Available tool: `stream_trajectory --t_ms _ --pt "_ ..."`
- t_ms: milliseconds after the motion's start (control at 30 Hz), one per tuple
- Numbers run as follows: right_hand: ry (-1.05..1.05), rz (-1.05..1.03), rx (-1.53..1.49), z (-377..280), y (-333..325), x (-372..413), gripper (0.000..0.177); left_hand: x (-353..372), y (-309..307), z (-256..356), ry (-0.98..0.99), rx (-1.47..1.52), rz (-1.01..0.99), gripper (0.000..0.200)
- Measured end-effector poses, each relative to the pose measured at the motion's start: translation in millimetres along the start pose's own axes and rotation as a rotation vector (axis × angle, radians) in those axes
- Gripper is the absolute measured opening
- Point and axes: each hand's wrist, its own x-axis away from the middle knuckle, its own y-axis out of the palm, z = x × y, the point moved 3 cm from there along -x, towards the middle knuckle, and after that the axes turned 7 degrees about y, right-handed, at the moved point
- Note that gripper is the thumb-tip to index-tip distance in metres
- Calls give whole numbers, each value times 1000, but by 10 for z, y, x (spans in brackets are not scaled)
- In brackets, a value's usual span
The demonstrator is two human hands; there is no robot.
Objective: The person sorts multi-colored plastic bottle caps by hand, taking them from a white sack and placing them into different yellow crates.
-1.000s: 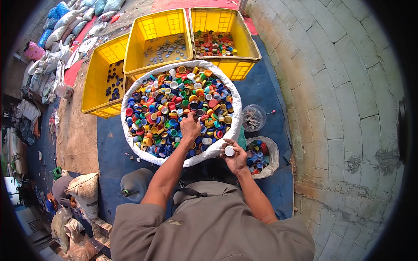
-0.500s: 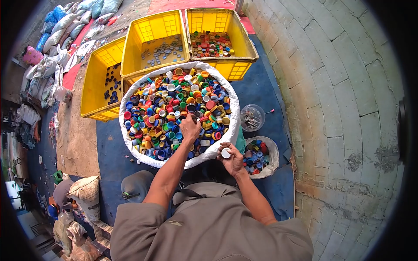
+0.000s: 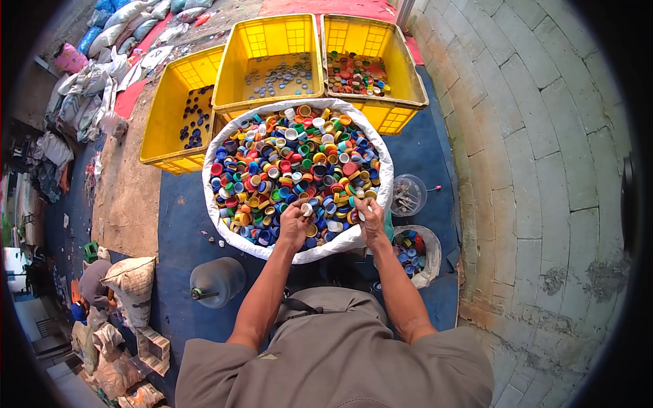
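A wide white sack (image 3: 386, 160) with a rolled rim is heaped with bottle caps (image 3: 272, 160) of many colours. Over the near part of the heap, my left hand (image 3: 294, 224) is closed on a white cap (image 3: 307, 209) at its fingertips. To the right of it, at the sack's right inner edge, my right hand (image 3: 371, 221) has its fingers closed round a pale cap, partly hidden by them.
Beyond the sack stand three yellow crates (image 3: 178, 95) (image 3: 269, 41) (image 3: 408, 81) with caps inside. A clear tub (image 3: 409, 195) and a small sack (image 3: 430, 255) are at the right, near a block wall (image 3: 530, 170). A large bottle (image 3: 219, 282) lies left; a person (image 3: 95, 285) is farther left.
My left hand has drawn back from the middle of the heap and now holds a white cap. My right hand has moved up from the sack's near rim to over the caps. The view has shifted slightly.
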Motion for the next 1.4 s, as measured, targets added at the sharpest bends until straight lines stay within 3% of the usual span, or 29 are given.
stream_trajectory --t_ms 167,233,367,733,833,933,1033,1067,1167,1333,1400 --pt "-137 45 219 -320 247 -627 33 317 -208 -9 -129 258 72 28" --pt "-479 246 686 -380 309 -855 34 394 -307 -20 -120 303 109 23" --pt "-619 308 1090 -407 407 -1108 31 511 -467 -21 -134 305 158 15" --pt "-731 446 1468 -370 592 -1334 15 638 -654 126 -37 109 293 12" --pt "-695 388 1405 -394 539 -1363 11 532 -578 234 46 -87 295 17" --pt "-647 438 1149 -368 454 -1305 21 305 -498 357 180 -283 257 22" --pt "-589 353 834 -427 447 -875 26 54 -425 480 365 -533 228 24" --pt "-431 327 794 -390 390 -825 31 -36 -413 506 426 -618 212 26" --pt "-265 108 186 -125 241 -650 32 -194 -226 634 530 -910 170 27" --pt "41 -83 -237 -96 251 -54 26 -531 -38 639 668 -1167 -12 37" --pt "67 -140 -303 -44 201 33 25 -645 -31 596 718 -1324 -55 41"
